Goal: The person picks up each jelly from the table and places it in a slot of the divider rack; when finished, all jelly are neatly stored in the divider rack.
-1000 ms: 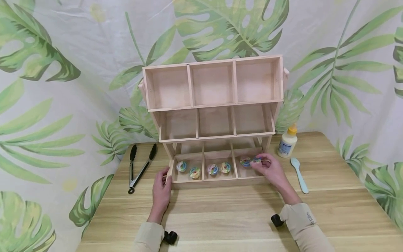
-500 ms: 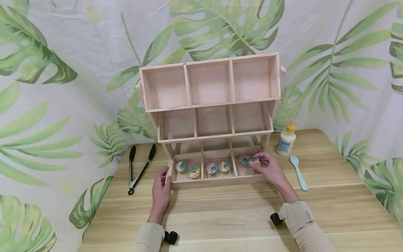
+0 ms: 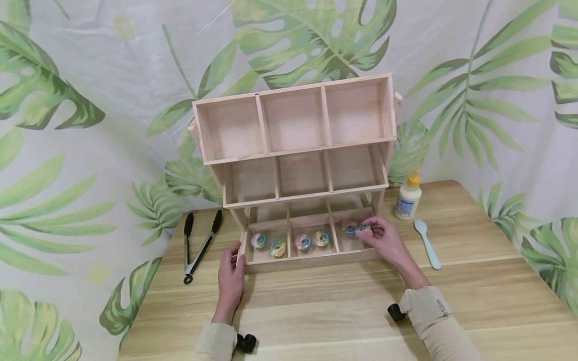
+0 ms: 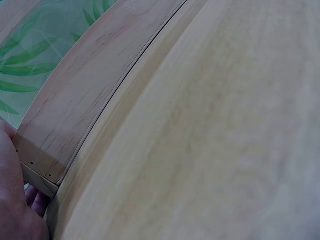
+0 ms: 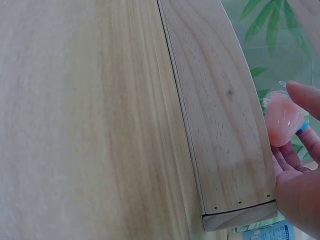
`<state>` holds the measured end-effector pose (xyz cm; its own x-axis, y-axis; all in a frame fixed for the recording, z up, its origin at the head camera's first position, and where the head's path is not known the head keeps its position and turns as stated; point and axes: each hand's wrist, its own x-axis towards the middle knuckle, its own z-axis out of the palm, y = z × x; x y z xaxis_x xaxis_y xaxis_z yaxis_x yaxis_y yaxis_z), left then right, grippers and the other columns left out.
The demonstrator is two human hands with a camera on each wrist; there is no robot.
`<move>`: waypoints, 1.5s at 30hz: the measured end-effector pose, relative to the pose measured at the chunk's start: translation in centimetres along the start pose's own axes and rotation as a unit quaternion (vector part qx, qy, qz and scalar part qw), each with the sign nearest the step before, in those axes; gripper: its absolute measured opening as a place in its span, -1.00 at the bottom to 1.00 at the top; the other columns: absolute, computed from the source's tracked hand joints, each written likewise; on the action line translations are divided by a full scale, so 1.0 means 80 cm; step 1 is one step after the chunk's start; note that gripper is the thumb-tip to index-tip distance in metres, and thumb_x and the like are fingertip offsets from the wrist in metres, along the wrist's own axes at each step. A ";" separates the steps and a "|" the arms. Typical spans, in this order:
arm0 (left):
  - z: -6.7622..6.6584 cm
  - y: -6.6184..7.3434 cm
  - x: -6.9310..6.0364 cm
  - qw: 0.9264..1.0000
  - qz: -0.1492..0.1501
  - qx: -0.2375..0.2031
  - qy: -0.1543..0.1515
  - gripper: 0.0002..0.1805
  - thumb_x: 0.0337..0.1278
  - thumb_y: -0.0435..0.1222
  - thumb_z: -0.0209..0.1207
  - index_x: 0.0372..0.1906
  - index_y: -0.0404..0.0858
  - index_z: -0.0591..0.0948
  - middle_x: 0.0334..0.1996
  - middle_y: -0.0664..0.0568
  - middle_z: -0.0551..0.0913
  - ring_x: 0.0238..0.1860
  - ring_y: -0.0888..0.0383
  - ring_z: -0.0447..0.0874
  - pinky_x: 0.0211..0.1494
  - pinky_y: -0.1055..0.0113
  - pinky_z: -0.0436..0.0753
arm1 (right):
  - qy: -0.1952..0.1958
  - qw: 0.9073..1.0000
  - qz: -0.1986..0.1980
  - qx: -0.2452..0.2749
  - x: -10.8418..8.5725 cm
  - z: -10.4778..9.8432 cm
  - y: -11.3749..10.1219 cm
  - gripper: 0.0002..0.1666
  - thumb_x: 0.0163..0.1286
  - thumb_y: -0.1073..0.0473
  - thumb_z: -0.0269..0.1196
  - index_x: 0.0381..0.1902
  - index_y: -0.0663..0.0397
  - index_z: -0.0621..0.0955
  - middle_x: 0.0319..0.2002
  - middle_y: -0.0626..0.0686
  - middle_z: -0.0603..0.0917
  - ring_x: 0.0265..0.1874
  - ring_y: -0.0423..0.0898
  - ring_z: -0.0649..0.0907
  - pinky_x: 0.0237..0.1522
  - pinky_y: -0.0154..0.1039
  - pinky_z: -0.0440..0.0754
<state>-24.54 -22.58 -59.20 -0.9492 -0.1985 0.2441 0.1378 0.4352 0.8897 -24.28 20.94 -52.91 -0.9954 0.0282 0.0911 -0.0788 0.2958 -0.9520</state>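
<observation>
A three-tier wooden rack (image 3: 295, 147) stands on the table, each tier split into three compartments. My left hand (image 3: 231, 278) grips the left end of the bottom tier, its thumb at the front corner. Over the bottom right compartment, my right hand (image 3: 386, 241) pinches a jelly cup (image 5: 284, 120), clear with pink contents in the right wrist view. Another jelly cup (image 3: 348, 228) lies in that compartment, just left of the held one. Two cups sit in the bottom left compartment, one of them a yellowish jelly cup (image 3: 277, 248). The bottom middle compartment holds two more, including a pinkish jelly cup (image 3: 302, 242).
Black-tipped tongs (image 3: 198, 250) lie spread on the table left of the rack. At the right stand a yellow-capped bottle (image 3: 407, 200) and, in front of it, a light blue spoon (image 3: 427, 245). A leaf-print cloth (image 3: 113, 175) hangs behind the table (image 3: 311, 316).
The head view has shifted slightly, so the rack appears a little farther left. Both hands keep their places, and the held jelly cup has tipped slightly in the right fingers.
</observation>
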 end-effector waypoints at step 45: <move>0.001 -0.001 0.001 1.000 0.004 0.004 0.001 -0.56 0.58 -0.27 0.03 0.44 -0.20 0.46 0.28 -0.16 0.53 0.14 0.06 0.56 0.01 0.68 0.48 | -0.006 0.975 -0.062 -0.213 0.018 0.017 0.006 -0.57 0.19 0.13 0.56 -0.07 0.25 0.71 -0.18 0.21 0.77 -0.21 0.07 0.74 -0.10 0.01 0.72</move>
<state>-24.65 -22.55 -59.32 -0.9476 -0.1971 0.2515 0.1429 0.4428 0.8852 -25.79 19.79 -53.63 -0.9806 -0.0435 0.1913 -0.1712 0.6658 -0.7262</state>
